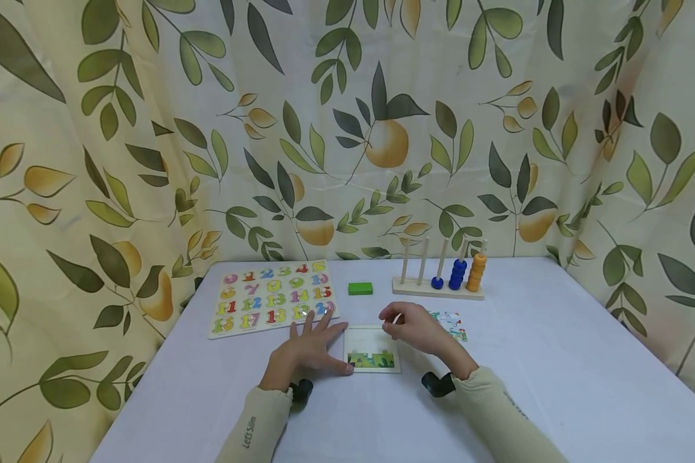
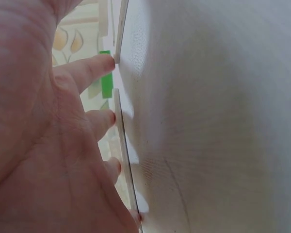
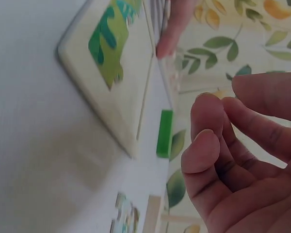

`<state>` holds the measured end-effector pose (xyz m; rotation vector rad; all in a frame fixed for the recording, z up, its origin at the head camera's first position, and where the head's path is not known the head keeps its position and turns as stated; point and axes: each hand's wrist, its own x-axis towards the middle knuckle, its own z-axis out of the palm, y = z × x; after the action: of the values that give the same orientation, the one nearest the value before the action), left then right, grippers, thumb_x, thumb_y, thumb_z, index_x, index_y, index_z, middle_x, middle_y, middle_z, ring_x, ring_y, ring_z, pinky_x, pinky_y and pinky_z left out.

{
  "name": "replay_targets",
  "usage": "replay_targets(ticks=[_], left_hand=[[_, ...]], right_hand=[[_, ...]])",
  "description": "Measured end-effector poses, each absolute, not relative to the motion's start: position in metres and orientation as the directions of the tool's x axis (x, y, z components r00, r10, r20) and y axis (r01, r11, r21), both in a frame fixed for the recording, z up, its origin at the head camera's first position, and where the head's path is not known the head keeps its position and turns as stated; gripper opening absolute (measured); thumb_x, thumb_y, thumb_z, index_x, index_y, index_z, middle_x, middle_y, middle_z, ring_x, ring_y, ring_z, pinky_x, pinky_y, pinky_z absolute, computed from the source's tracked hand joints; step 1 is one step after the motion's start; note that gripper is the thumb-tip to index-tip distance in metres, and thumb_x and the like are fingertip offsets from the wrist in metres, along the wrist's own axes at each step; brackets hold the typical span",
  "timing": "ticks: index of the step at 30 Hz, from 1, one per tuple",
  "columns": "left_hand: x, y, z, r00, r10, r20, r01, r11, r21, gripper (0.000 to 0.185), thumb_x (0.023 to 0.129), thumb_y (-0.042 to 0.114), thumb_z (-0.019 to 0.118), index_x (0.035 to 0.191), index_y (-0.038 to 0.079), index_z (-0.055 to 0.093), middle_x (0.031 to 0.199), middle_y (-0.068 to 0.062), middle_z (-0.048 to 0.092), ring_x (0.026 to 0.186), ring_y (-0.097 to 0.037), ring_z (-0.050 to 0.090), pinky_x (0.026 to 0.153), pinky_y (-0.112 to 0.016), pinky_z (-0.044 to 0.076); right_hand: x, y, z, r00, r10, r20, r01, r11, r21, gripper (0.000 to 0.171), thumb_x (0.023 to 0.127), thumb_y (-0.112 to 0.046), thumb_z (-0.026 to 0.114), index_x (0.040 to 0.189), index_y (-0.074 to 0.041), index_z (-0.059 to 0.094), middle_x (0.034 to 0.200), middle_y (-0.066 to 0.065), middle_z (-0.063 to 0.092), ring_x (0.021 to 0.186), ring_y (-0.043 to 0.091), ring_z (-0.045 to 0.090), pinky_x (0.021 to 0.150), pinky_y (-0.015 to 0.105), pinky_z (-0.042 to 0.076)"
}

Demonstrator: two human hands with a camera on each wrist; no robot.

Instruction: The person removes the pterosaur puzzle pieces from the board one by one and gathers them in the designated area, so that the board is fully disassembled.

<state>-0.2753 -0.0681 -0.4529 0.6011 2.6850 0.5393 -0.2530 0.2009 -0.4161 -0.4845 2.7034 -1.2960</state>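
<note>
Puzzle tray sits flat mid-table, near-square, picture strip along our near edge. Left hand splayed flat, steadying its left edge. Right hand hovers loosely curled, empty.

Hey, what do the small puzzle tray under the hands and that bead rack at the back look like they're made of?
Puzzle tray: probably thick card or thin board, matte cream, with a printed green picture; its edge looks layered in the right wrist view. Bead rack: seemingly unpainted pale wood, with plain dowels on a flat base; its beads look glossy-painted blue and orange.
</note>
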Motion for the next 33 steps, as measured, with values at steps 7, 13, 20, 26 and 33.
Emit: replay_targets(ticks=[7, 13, 20, 26, 33], left_hand=[[-0.275, -0.068, -0.452, -0.855, 0.458, -0.244, 0.329, 0.842, 0.427, 0.099, 0.084, 0.065, 0.083, 0.167, 0.031, 0.041, 0.180, -0.005, 0.011, 0.163, -0.044, -0.002, 0.123, -0.074, -0.002], [-0.276, -0.068, -0.454, -0.855, 0.461, -0.239, 0.333, 0.839, 0.430, 0.099, 0.084, 0.065, 0.083, 0.167, 0.030, 0.041, 0.180, -0.006, 0.010, 0.163, -0.045, -0.003, 0.123, -0.075, -0.002], [-0.277, -0.069, -0.455, -0.854, 0.465, -0.233, 0.335, 0.835, 0.436, 0.099, 0.084, 0.065, 0.083, 0.166, 0.030, 0.041, 0.180, -0.006, 0.010, 0.162, -0.045, -0.004, 0.122, -0.076, -0.003], [-0.277, -0.069, -0.455, -0.853, 0.472, -0.225, 0.344, 0.831, 0.437, 0.097, 0.085, 0.064, 0.083, 0.166, 0.030, 0.042, 0.180, -0.006, 0.010, 0.162, -0.045, -0.003, 0.122, -0.076, -0.002], [-0.276, -0.068, -0.452, -0.853, 0.465, -0.234, 0.331, 0.832, 0.446, 0.096, 0.085, 0.063, 0.083, 0.166, 0.030, 0.043, 0.180, -0.006, 0.011, 0.163, -0.044, -0.003, 0.123, -0.074, -0.004]], right_hand=[[-0.253, 0.179, -0.423, -0.913, -0.405, 0.039, -0.290, 0.581, -0.760, 0.020, 0.102, -0.003, 0.069, 0.121, 0.004, 0.072, 0.099, 0.003, 0.068, 0.082, 0.018, 0.063, 0.074, 0.032, 0.056], [-0.251, 0.165, -0.427, -0.898, -0.438, 0.024, -0.304, 0.582, -0.754, 0.020, 0.100, -0.001, 0.071, 0.119, 0.003, 0.073, 0.096, 0.001, 0.067, 0.083, 0.017, 0.059, 0.073, 0.030, 0.054], [-0.252, 0.153, -0.433, -0.865, -0.499, 0.041, -0.360, 0.562, -0.745, 0.021, 0.096, 0.003, 0.071, 0.116, 0.003, 0.074, 0.095, 0.002, 0.068, 0.083, 0.017, 0.059, 0.076, 0.031, 0.053], [-0.254, 0.145, -0.439, -0.850, -0.525, 0.056, -0.397, 0.566, -0.723, 0.021, 0.092, 0.007, 0.072, 0.111, 0.002, 0.075, 0.092, 0.001, 0.069, 0.081, 0.016, 0.060, 0.074, 0.032, 0.053], [-0.253, 0.144, -0.440, -0.847, -0.529, 0.046, -0.415, 0.605, -0.680, 0.018, 0.088, 0.008, 0.073, 0.105, 0.002, 0.076, 0.091, 0.004, 0.071, 0.082, 0.016, 0.060, 0.078, 0.036, 0.054]])
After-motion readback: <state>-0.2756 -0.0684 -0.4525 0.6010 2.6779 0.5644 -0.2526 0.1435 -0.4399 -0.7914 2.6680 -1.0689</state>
